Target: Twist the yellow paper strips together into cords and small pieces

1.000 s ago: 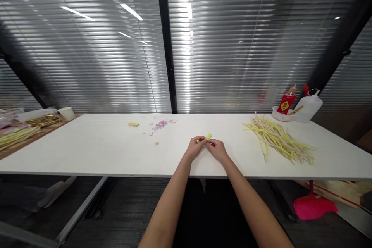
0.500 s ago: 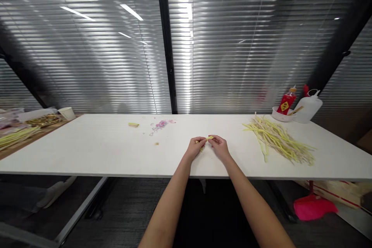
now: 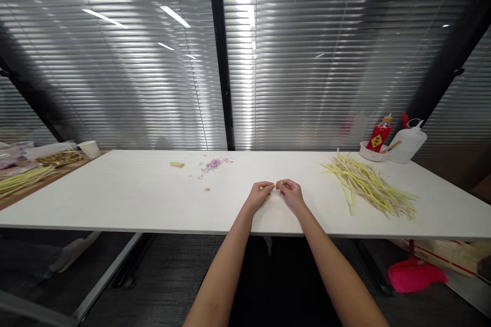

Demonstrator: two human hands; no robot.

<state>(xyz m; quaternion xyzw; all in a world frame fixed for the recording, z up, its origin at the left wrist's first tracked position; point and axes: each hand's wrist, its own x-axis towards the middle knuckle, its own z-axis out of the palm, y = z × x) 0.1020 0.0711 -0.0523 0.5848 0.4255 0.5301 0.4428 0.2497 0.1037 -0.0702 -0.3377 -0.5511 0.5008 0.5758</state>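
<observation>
My left hand (image 3: 260, 194) and my right hand (image 3: 291, 194) meet just above the white table (image 3: 126, 199) near its front edge. Both are closed in a pinch on a small folded yellow-green strip (image 3: 273, 185) held between the fingertips. Most of the strip is hidden by my fingers. A loose heap of long yellow-green strips (image 3: 368, 184) lies on the table to the right of my right hand. A single short yellow-green piece (image 3: 177, 164) lies farther back on the left.
A scatter of small pink rubber bands (image 3: 212, 165) lies behind my hands. At the back right stand a red bottle (image 3: 379, 135), a white bottle (image 3: 408, 142) and a small white dish (image 3: 372, 153). A brown table at the left holds strips (image 3: 21, 180) and a paper cup (image 3: 89, 148). A pink object (image 3: 416, 275) lies on the floor.
The strip's end, which stuck up between my hands, has been folded down and is now mostly covered by my fingertips. My hands stayed in place.
</observation>
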